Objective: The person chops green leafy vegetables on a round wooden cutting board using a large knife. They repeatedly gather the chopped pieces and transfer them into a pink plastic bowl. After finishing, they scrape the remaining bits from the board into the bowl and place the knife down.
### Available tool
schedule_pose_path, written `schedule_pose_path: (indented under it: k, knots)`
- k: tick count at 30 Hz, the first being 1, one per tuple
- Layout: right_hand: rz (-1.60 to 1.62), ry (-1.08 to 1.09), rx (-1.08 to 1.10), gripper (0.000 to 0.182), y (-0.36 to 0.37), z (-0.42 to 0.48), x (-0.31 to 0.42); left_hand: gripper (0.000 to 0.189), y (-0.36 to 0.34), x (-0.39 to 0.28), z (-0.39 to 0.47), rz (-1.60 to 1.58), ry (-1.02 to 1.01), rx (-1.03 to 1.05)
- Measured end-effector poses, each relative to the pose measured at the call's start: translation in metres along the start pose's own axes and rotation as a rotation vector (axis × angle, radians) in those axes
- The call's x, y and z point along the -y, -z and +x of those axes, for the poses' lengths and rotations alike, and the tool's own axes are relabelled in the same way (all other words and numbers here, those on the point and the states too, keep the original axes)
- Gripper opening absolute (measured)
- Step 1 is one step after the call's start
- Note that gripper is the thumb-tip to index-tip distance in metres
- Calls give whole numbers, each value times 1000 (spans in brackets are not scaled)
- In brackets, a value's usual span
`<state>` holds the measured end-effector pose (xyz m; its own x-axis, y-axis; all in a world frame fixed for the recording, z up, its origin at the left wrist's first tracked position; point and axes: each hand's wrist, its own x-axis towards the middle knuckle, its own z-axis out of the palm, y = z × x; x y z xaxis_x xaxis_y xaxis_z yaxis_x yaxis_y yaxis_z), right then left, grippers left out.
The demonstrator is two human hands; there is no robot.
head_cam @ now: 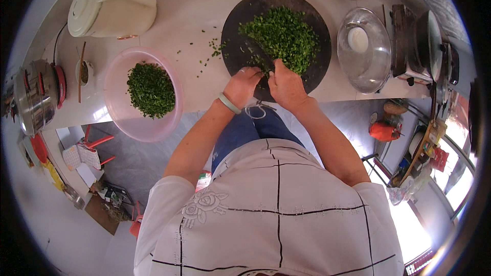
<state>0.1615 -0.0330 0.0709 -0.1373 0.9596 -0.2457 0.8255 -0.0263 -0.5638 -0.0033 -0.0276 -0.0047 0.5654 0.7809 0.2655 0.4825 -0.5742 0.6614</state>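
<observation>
A heap of chopped green leaves, probably chives (285, 36), lies on a round dark cutting board (234, 19). My right hand (287, 86) grips a knife at the board's near edge; its dark blade (257, 50) runs up and left beside the heap, and the handle is mostly hidden in my fist. Just left of it, my left hand (243, 84) has its fingertips bent together at the blade's near end; whether they pinch anything is hidden. Left of the board, a pink plastic basin (115, 101) holds more chopped greens (150, 90). Green bits are scattered on the countertop between them.
A cream electric kettle (115, 9), a cup with a chopstick (85, 73) and a steel pot (36, 97) stand on the left. Right of the board are a clear bowl (364, 69) holding a white object and a gas stove (404, 46) with a pan. The basin overhangs the counter edge.
</observation>
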Motion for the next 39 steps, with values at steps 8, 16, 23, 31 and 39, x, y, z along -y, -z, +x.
schedule_pose_path:
  k: [8, 16, 23, 31, 39]
  knots:
    - [-29, 48, 38, 17, -10, 2, 5, 22, -2, 4, -5, -12, 9, 32]
    - [-3, 30, -20, 18, -2, -2, 3, 20, 1, 4, 3, -9, -29, -19]
    - [-72, 17, 51, 19, -15, -1, 13, 20, 6, 5, -4, 40, -53, 132]
    - [28, 0, -17, 19, -7, -8, 9, 24, 9, 6, -2, 21, -135, 63]
    - [-27, 9, 5, 20, -20, -4, 8, 21, 10, 3, -1, 24, -109, 77]
